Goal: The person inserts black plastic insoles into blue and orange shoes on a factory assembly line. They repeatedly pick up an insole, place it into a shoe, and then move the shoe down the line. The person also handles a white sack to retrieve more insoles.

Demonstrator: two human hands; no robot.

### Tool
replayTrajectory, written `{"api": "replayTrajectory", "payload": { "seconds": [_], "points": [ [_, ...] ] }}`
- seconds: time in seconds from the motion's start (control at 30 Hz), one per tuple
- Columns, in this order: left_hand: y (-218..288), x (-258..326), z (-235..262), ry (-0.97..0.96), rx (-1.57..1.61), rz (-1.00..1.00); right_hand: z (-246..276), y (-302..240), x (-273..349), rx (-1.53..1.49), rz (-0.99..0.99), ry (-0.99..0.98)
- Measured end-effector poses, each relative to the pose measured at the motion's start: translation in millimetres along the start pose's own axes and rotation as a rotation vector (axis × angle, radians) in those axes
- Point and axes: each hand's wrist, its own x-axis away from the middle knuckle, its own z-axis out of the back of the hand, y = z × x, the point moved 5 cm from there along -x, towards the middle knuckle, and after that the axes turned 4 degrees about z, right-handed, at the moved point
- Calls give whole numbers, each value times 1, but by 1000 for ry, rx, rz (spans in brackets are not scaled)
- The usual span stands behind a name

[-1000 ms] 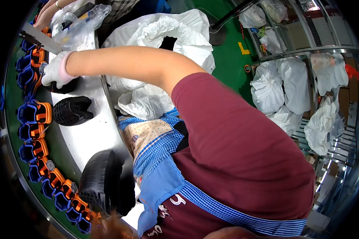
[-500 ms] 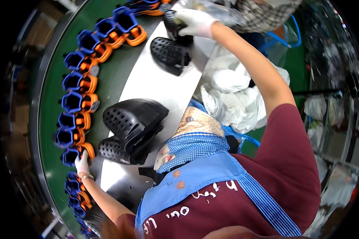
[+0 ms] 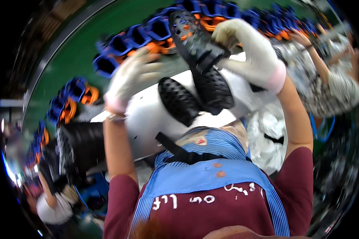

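Note:
My right hand [image 3: 253, 53], in a white glove, has its fingers curled at the strap end of a black perforated clog [image 3: 189, 38], which is tilted up over the table. Two more black perforated clogs, one on the left [image 3: 178, 100] and one on the right [image 3: 214, 89], lie on the metal table below it. My left hand [image 3: 133, 77], gloved too, is raised with fingers apart and holds nothing. It is nearest a row of blue-and-orange shoe-like pieces [image 3: 137, 36]; whether it touches one I cannot tell.
A green belt [image 3: 73, 55] carries the blue-and-orange pieces in a curve. Large black perforated pieces [image 3: 83, 145] lie left of my forearm. White plastic bags [image 3: 267, 123] hang by my right side. Another person's hand [image 3: 301, 38] is at the far right; another person [image 3: 54, 207] sits lower left.
The view has turned. My left hand has come off a blue-and-orange piece and is raised. My right hand has brought a black clog from the table's far end to in front of me.

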Motion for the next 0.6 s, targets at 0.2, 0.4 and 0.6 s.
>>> {"api": "replayTrajectory", "payload": {
  "seconds": [0.2, 0.4, 0.6],
  "points": [
    [-29, 36, -2, -151, 1081, -50, -107, -52, -59, -210, 68, -374],
    [-72, 52, 44, 263, 878, -159, -166, -48, -80, 11, 30, -438],
    [-77, 47, 71, 439, 1014, -204, -210, -41, -119, 266, 12, -531]
  ]
}}
